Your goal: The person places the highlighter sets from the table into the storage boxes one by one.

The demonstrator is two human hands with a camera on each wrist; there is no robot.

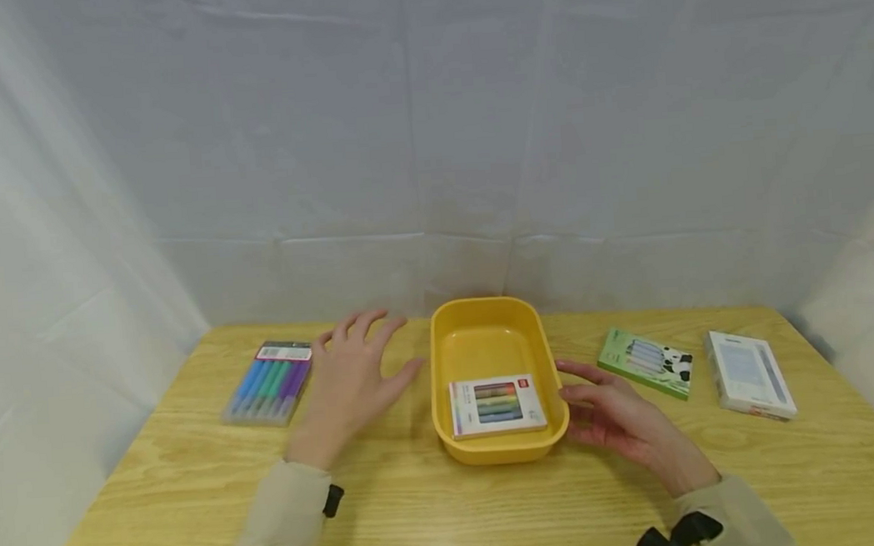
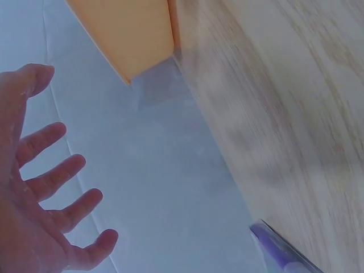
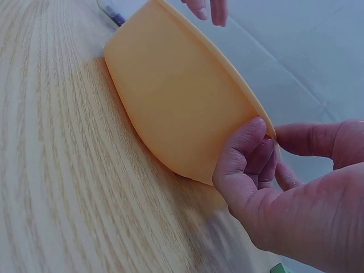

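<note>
A yellow plastic bin (image 1: 499, 455) stands mid-table, with a white box of coloured pens or crayons (image 1: 536, 420) lying in its near end. At the bin's right side, my right hand (image 1: 622, 420) holds the rim. The right wrist view shows its thumb (image 3: 310, 139) at the rim and curled fingers against the outer wall (image 3: 170, 108). My left hand (image 1: 349, 383) hovers left of the bin, fingers spread and holding nothing. Just left of this hand lies a clear pack of blue, green and purple markers (image 1: 267, 388), its purple corner (image 2: 278, 247) low in the left wrist view.
Right of the bin lies a green box with a panda picture (image 1: 647, 362). Farther right is a white box (image 1: 751, 373) with a clear window. Beneath everything is a wooden table (image 1: 452, 514), with a pale hanging sheet (image 1: 429, 140) behind its back edge.
</note>
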